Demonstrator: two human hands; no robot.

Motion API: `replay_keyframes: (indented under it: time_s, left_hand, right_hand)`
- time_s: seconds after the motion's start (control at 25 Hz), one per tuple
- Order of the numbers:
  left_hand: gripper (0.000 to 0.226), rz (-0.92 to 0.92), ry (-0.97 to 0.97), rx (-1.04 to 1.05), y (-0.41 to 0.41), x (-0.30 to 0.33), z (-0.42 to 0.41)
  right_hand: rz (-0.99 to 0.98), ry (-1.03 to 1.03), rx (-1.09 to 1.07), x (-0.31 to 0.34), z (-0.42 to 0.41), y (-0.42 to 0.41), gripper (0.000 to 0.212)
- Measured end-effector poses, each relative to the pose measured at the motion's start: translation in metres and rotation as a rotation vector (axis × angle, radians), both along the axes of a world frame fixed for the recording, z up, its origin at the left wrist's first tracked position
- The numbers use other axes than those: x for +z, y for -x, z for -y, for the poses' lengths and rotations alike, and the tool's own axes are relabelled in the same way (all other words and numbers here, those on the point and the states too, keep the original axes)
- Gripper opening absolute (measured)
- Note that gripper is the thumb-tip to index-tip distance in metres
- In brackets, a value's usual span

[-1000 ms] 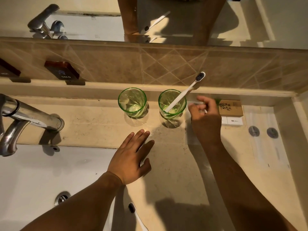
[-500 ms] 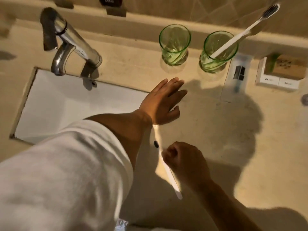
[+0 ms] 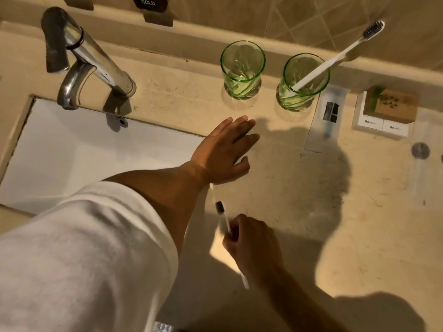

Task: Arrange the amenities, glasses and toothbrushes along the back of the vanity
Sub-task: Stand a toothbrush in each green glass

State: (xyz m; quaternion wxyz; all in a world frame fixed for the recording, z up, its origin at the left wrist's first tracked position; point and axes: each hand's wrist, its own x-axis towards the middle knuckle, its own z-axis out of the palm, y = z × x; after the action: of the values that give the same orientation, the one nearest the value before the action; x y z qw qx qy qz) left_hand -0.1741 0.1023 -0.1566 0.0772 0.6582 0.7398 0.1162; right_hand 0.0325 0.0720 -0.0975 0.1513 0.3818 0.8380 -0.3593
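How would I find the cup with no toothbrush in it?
Start at the big metal tap over the white sink and look along the back ledge away from it. Two green glasses stand side by side there. You want the empty green glass, the one closer to the tap; its neighbour, the other green glass, has a white toothbrush leaning out of it.

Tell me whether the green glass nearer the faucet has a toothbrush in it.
No toothbrush in it. The left green glass stands upright with nothing visible inside; the second toothbrush is in the right hand.
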Motion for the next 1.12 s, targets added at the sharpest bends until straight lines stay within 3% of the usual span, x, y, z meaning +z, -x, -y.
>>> replay_keyframes:
  time_s: [0.28,0.48,0.72,1.12]
  left_hand:
    - [0.062,-0.041,0.099,0.002,0.0,-0.001,-0.002]
    - [0.062,-0.044,0.065,-0.001,-0.001,-0.002,0.0]
    - [0.056,0.026,-0.023,0.013,0.0,-0.003,0.0]
    - [0.059,0.067,0.011,0.022,0.0,-0.01,-0.001]
  right_hand:
    - [-0.192,0.027,-0.393,0.035,-0.095,0.04,0.017]
    - [-0.627,-0.021,-0.537,0.079,-0.165,0.082,0.017]
    - [-0.981,0.285,-0.828,0.086,-0.203,0.139,0.019]
    - [-0.724,0.165,-0.719,0.053,-0.213,0.18,0.017]
